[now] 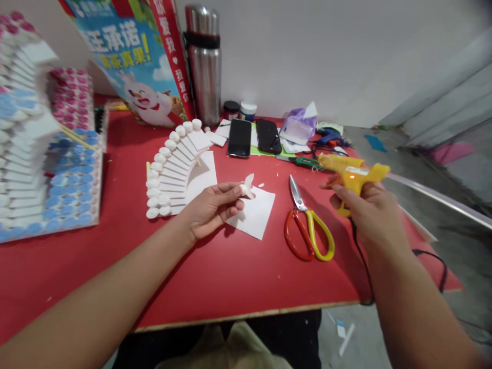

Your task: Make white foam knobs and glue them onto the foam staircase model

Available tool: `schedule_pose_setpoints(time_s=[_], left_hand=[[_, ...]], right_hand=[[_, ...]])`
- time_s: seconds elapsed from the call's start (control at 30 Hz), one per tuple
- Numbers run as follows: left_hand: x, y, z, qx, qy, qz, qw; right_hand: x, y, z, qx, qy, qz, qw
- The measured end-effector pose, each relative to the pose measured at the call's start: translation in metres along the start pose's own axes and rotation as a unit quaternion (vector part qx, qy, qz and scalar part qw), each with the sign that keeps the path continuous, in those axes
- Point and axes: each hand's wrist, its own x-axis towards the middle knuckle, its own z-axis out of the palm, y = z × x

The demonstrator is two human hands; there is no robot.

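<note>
My left hand (213, 207) pinches a small white petal-shaped piece (249, 184) between thumb and fingers. Below it lies a square of white paper (258, 215), with a tiny white scrap (261, 185) near its top edge. Wrapped round the grip of a yellow glue gun (354, 174) is my right hand (378, 215). The gun's orange light glows, its nozzle points left, and a long clear glue stick (438, 197) juts from its back. Scissors (303, 220) with one red and one yellow handle rest between my hands. Beyond my left wrist stands a curved white piece (175, 171) edged with round white pieces.
At the left are larger assemblies with blue (73, 179) and pink pieces. A steel thermos (206, 66) and a printed bag (134, 66) stand at the back. Two phones (240, 138), a green-handled tool (305, 162) and a tissue pack (298, 125) lie nearby. The gun's black cord (363, 261) trails over the table edge.
</note>
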Motion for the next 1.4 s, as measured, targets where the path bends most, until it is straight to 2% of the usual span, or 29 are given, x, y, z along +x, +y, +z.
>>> schedule_pose_setpoints(time_s=[0.07,0.17,0.23,0.33,0.47,0.6,1.0,1.4], left_hand=[[0.001,0.003,0.002,0.018,0.036,0.046,0.998],[0.001,0.006,0.004,0.048,0.084,0.084,0.992],[0.001,0.007,0.004,0.055,0.099,0.082,0.990],[0.001,0.008,0.005,0.045,0.108,0.068,0.991],[0.003,0.009,0.004,0.028,0.109,0.053,0.992],[0.004,0.010,0.003,0.031,0.107,0.044,0.993],[0.002,0.008,0.003,0.056,0.112,0.025,0.992],[0.002,0.008,0.002,0.056,0.100,0.026,0.993]], right_hand=[[-0.004,-0.017,0.008,0.122,-0.041,0.016,0.992],[-0.012,-0.032,0.024,0.201,-0.153,0.039,0.967],[-0.016,-0.030,0.036,0.207,-0.215,0.027,0.954],[-0.021,-0.015,0.049,0.161,-0.265,0.010,0.951],[-0.022,0.004,0.055,0.119,-0.283,0.018,0.951],[-0.020,0.009,0.055,0.113,-0.298,0.017,0.948],[-0.021,0.000,0.054,0.064,-0.273,-0.012,0.960],[-0.021,-0.008,0.053,0.003,-0.292,-0.070,0.954]])
